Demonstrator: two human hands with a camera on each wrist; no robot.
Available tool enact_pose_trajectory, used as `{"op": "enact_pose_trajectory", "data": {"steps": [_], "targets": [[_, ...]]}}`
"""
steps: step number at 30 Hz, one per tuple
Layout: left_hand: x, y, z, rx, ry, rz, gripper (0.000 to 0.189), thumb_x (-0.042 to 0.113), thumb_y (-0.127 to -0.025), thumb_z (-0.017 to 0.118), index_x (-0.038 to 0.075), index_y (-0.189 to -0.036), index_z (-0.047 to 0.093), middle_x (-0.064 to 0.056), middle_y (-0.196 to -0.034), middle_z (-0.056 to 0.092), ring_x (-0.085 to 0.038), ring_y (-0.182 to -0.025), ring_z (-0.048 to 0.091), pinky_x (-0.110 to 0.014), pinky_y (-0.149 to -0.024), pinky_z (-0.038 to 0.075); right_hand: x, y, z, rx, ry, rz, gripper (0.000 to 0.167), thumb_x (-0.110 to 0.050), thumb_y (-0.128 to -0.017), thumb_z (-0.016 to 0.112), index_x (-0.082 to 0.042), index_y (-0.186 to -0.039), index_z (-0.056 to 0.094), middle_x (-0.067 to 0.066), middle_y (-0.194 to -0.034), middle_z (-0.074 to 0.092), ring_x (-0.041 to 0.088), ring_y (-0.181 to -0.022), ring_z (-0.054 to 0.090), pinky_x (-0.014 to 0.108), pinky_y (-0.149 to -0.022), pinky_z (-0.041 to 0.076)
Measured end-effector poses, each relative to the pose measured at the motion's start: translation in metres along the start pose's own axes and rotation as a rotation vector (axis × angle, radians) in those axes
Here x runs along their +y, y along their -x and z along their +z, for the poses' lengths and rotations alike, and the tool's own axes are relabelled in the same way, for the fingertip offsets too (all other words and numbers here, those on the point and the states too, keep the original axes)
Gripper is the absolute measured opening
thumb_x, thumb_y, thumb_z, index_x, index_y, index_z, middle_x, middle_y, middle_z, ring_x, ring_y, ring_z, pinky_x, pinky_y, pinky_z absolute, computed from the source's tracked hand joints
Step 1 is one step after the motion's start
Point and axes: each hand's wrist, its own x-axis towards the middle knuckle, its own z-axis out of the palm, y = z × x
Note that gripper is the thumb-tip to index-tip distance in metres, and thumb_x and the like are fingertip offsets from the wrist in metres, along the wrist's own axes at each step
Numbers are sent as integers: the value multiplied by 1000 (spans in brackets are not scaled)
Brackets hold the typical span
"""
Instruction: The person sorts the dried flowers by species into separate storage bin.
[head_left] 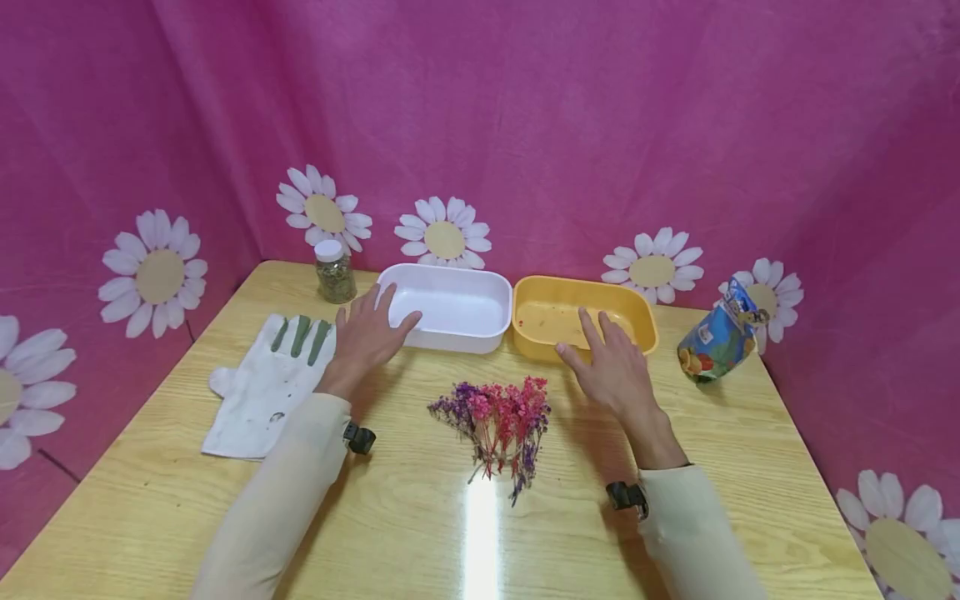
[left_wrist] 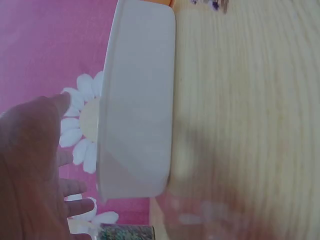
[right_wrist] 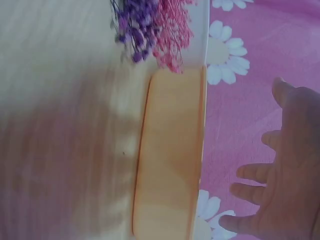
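Note:
My left hand [head_left: 369, 335], fingers spread, hovers by the left end of a white plastic tub [head_left: 457, 340] and holds nothing. Its fingertips overlap the tub's near left corner in the head view. Over the near side of a yellow tub [head_left: 540, 347] is my right hand [head_left: 613, 371], its fingers spread and also holding nothing. Between the hands, on the table, lies a bunch of dried flowers [head_left: 504, 412] with pink and purple heads and thin stems toward me. Small red and dark bits lie inside the yellow tub. The two tubs stand end to end.
A white work glove [head_left: 258, 398] with green fingers lies left of my left forearm. Behind it stands a white-capped jar [head_left: 335, 275] of dried herbs. A blue printed bag [head_left: 717, 340], tied at its top, stands at the right. Pink flowered cloth [head_left: 525, 125] rises behind the wooden table [head_left: 420, 533].

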Motion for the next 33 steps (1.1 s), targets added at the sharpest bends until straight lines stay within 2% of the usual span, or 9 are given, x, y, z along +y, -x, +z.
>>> {"op": "enact_pose_trajectory", "data": {"steps": [5, 11, 16, 22, 28, 33], "targets": [[-7, 0, 2, -30, 51, -48, 83, 67, -92, 38, 18, -156, 17, -13, -162, 17, -40, -145, 21, -64, -116, 16, -8, 12, 6, -1, -58, -25, 79, -68, -94, 34, -22, -156, 19, 22, -157, 26, 46, -140, 30, 66, -109, 30], [-13, 0, 6, -39, 93, -65, 84, 61, -92, 46, 14, -156, 17, -15, -161, 17, -42, -144, 25, -64, -112, 25, -19, 27, 15, -6, -133, -31, 69, -58, -96, 45, -21, -152, 31, 17, -147, 43, 40, -135, 40, 60, -108, 34], [-17, 2, 12, -50, 124, -77, 88, 59, -92, 48, 9, -156, 15, -16, -162, 15, -42, -143, 26, -62, -111, 29, -26, 39, 25, -27, -172, -4, 60, -49, -95, 54, -20, -146, 43, 13, -136, 54, 35, -127, 48, 56, -103, 41], [-18, 3, 14, -50, 188, -123, 92, 59, -91, 50, 5, -155, 10, -17, -162, 13, -41, -144, 25, -61, -113, 28, -37, 53, 36, -68, -222, 44, 41, -41, -89, 66, -18, -123, 59, 2, -108, 66, 22, -98, 62, 41, -81, 52], [-17, 4, 15, -62, 230, -151, 93, 57, -92, 50, 4, -155, 8, -18, -161, 13, -41, -145, 23, -61, -115, 25, -43, 63, 45, -101, -241, 42, 30, -35, -82, 74, -16, -101, 60, -6, -81, 63, 10, -74, 59, 29, -67, 48], [-15, 4, 15, -61, 262, -168, 93, 54, -92, 52, 2, -155, 7, -19, -160, 16, -40, -144, 25, -58, -115, 26, -48, 68, 49, -138, -255, 52, 30, -32, -80, 77, -15, -96, 59, -6, -74, 60, 10, -63, 53, 26, -60, 43]]}}
